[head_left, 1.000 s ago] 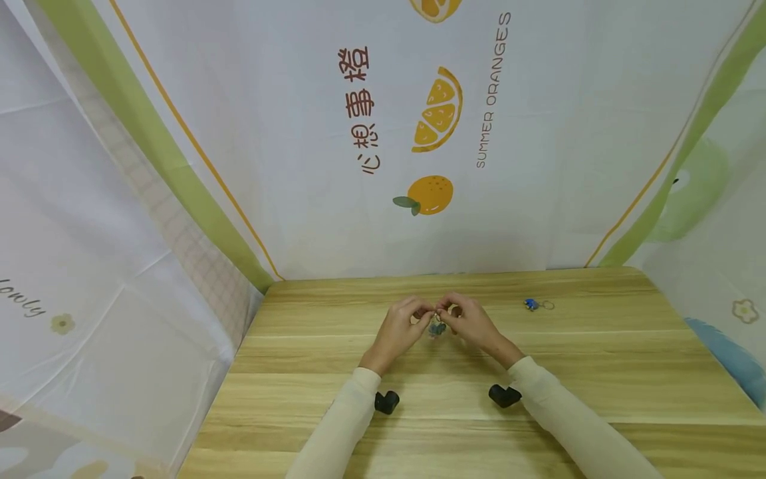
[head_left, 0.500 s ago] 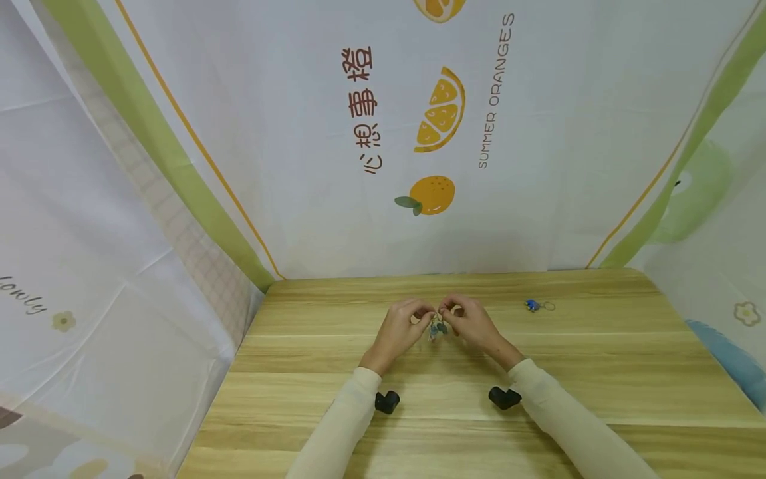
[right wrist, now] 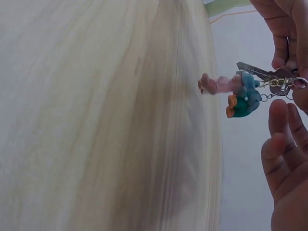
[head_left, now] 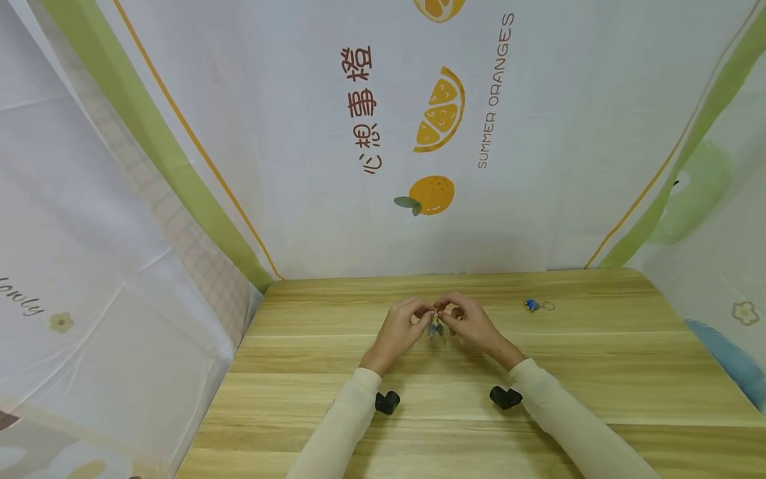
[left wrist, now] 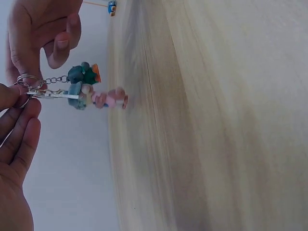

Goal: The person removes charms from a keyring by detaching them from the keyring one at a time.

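above the far middle of a pale wooden table (head_left: 443,426), i watch two bare hands meet over a bunch of small charms. on my left wrist feed, the left hand (head_left: 399,331) pinches the metal rings (left wrist: 27,77) at the top of the bunch between thumb and fingertips. the right hand (head_left: 471,324) comes at the same rings from the other side, thumb and forefinger pinching there, while its other fingers are bent and hold nothing that i can see.

from the rings hang a key (right wrist: 253,70) and two little figurines on short chains. one is a green figurine (right wrist: 245,103) with orange feet; beside it, close enough to overlap in my view, is a pink figurine (right wrist: 221,85) with a teal head, a bit blurred to me. both hang in the air between the hands, above the table top; on the wrist feeds they lie sideways, as those pictures are turned.

over to the right, near the table's back edge and well apart from the hands, i have a blue keychain (head_left: 531,305) lying flat with its ring (head_left: 548,306) pointing right. cream sleeves (head_left: 580,426) cover both forearms, with a black piece (head_left: 387,402) just beside each cuff. behind the table i see a white cloth (head_left: 299,166) printed with oranges (head_left: 432,195) and the words "summer oranges".
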`<state>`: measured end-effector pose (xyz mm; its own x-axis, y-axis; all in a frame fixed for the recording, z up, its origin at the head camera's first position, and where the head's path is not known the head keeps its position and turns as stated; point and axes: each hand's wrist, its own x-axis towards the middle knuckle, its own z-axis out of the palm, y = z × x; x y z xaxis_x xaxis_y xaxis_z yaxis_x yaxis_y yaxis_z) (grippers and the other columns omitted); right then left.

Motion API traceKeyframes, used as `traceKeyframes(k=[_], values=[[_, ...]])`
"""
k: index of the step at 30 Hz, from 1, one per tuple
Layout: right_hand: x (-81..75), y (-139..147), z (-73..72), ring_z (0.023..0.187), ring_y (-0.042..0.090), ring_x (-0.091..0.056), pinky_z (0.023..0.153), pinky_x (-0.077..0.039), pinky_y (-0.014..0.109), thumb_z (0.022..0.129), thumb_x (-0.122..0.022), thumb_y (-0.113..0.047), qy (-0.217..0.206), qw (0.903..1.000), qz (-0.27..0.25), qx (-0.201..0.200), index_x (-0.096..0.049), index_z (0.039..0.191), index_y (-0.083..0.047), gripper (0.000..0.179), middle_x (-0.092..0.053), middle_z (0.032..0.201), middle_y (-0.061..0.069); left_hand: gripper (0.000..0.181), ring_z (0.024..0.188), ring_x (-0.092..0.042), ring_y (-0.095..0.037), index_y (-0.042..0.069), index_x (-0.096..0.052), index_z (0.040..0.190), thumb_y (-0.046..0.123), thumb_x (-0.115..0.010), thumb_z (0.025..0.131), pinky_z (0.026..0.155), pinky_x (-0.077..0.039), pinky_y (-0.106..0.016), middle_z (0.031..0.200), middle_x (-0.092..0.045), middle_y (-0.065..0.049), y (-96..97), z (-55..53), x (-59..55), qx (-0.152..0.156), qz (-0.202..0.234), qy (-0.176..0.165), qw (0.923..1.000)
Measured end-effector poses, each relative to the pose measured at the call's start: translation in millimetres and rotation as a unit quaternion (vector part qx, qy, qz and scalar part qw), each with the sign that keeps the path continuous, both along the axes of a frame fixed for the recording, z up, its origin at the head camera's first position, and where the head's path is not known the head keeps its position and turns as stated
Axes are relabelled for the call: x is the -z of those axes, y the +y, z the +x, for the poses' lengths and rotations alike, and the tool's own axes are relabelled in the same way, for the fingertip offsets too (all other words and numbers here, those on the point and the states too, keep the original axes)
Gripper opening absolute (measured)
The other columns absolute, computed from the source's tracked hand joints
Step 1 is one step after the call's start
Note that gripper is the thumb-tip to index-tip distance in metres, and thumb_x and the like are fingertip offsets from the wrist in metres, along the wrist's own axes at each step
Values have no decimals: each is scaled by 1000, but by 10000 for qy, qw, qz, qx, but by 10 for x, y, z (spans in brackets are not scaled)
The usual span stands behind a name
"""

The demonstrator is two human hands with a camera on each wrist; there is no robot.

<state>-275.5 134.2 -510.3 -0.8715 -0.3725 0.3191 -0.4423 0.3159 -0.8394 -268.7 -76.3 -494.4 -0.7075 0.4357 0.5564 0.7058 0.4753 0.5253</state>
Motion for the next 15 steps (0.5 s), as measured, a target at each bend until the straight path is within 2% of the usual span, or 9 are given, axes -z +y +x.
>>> traceKeyframes(k=[5, 12, 15], values=[[-9, -2, 6, 61, 35, -64, 52, -53, 28, 105, -67, -7, 217, 9997, 60, 118, -72, 116, -7, 12, -70, 114, 16, 10, 87, -73, -19, 4, -77, 110, 6, -70, 103, 78, -64, -39, 102, -77, -9, 2, -2, 15, 36, 67, 52, 10000], [-4, -3, 10, 54, 21, -59, 50, -52, 28, 104, -69, -7, 388, 9989, 46, 270, -73, 114, -7, 11, -71, 111, 14, 13, 88, -73, -16, 5, -76, 115, 8, -70, 104, 79, -63, -29, 104, -76, -7, 16, 4, 1, 94, 48, -8, 9999], [1, -5, 11, 54, 22, -59, 49, -51, 28, 104, -69, -7, 391, 9988, 35, 296, -73, 113, -7, 10, -71, 110, 14, 12, 87, -72, -16, 6, -76, 114, 9, -69, 104, 79, -62, -27, 104, -75, -6, 18, 7, -1, 67, 26, -20, 10000]])
